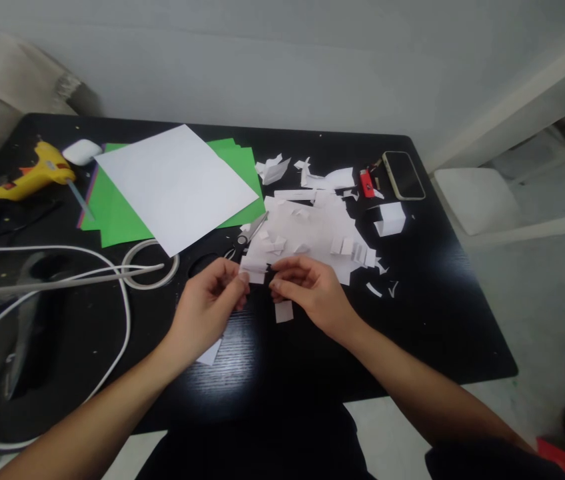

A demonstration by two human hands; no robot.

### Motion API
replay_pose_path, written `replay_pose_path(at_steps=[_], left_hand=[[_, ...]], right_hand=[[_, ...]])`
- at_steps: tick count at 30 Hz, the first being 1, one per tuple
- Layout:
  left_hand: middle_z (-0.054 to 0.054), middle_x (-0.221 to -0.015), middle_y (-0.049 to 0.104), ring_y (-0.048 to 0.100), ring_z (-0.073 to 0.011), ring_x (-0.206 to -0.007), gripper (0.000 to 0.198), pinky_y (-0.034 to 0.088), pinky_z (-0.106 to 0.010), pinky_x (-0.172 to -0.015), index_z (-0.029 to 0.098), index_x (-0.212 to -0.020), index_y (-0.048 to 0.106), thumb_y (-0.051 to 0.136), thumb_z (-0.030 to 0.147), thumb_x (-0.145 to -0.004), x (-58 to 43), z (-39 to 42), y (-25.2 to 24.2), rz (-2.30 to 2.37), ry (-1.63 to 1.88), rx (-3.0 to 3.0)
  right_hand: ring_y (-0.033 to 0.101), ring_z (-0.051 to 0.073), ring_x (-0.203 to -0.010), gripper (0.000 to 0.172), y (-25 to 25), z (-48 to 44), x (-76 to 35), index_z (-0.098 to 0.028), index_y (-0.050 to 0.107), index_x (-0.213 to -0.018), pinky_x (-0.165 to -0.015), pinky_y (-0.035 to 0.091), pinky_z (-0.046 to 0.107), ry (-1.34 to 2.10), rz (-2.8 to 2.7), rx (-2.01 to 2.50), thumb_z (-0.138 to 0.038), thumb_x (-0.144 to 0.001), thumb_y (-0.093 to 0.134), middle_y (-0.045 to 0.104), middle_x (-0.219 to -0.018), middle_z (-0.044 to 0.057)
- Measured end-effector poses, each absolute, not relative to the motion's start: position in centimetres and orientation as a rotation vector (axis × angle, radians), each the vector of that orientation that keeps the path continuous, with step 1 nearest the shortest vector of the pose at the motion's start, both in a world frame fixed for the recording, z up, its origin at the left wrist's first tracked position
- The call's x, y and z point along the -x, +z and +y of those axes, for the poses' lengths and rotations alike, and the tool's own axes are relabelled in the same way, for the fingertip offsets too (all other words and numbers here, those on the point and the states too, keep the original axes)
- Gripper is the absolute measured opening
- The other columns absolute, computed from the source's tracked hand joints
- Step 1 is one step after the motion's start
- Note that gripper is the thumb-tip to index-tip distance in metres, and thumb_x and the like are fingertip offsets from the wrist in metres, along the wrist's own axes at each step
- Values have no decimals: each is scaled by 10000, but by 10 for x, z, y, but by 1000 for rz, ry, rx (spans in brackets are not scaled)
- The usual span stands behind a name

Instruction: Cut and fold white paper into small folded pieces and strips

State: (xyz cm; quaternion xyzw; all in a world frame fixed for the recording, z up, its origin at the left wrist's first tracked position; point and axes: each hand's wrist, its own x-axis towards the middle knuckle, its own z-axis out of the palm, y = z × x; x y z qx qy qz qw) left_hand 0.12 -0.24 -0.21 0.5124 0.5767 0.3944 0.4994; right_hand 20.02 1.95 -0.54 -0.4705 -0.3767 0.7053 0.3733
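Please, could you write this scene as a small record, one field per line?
Left hand: pinches a small paper strip
Right hand: fingertips near the strip's end; grip unclear
Beyond hands: scissors, white scraps
Left side: yellow glue gun; white sheet over green sheets
Right side: phone
Surface: black table

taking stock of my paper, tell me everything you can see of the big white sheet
The big white sheet looks like smooth paper, four-sided, with no visible marks. It lies flat over green sheets on the black table, one corner pointing toward the near edge. That corner lies by the cable coil; whether they touch is unclear. Neither the left hand nor the right hand touches it.
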Motion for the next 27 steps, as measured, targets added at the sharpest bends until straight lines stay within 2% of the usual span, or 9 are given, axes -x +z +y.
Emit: replay_pose_path(at_steps=[5, 8, 11, 19, 27], left_hand=[[31, -608, 619, 576, -120, -563, 191, 460, -235, -570, 199, -785, 618, 629, 306, -943, 1, 1, 0, 1402, 958, -1230], [32, -600, 616, 585, -124, -556, 199, 476, -236, -564, 194, -790, 625, 657, 338, -924, -3, -2, 2, 1355, 930, -1223], [27, -600, 623, 594, -125, -559, 209, 483, -232, -552, 188, -795, 644, 668, 353, -920, -7, -4, 3, 1311, 910, -1239], [5, -704, 695, 657, -126, -649, 142, 533, -223, -604, 173, -870, 685, 714, 310, -892, -9, -5, 5, 1181, 885, -1180], [21, -634, 656, 606, -109, -567, 167, 517, -210, -543, 184, -802, 661, 701, 309, -906, -8, -4, 3, 1196, 872, -1205]], right_hand=[[742, 152, -706, 288, -4, 21, -201, -188, 746, -970, -726, 643, 314, 1822, -961, 1173, -289, -745, 895, 765, -773, -1], [735, 156, -688, 238, -6, 18, -200, -177, 746, -896, -701, 633, 314, 1953, -979, 1122, -337, -776, 874, 766, -756, 13], [710, 142, -634, 260, -8, 15, -198, -174, 726, -818, -657, 611, 293, 2023, -983, 1103, -369, -762, 888, 745, -711, 1], [687, 131, -596, 285, -7, 15, -197, -174, 718, -773, -622, 595, 274, 1990, -980, 1116, -387, -737, 903, 723, -657, -13], [676, 123, -578, 212, -7, 15, -197, -177, 717, -762, -611, 581, 265, 1958, -1011, 1163, -340, -781, 850, 716, -655, -12]])
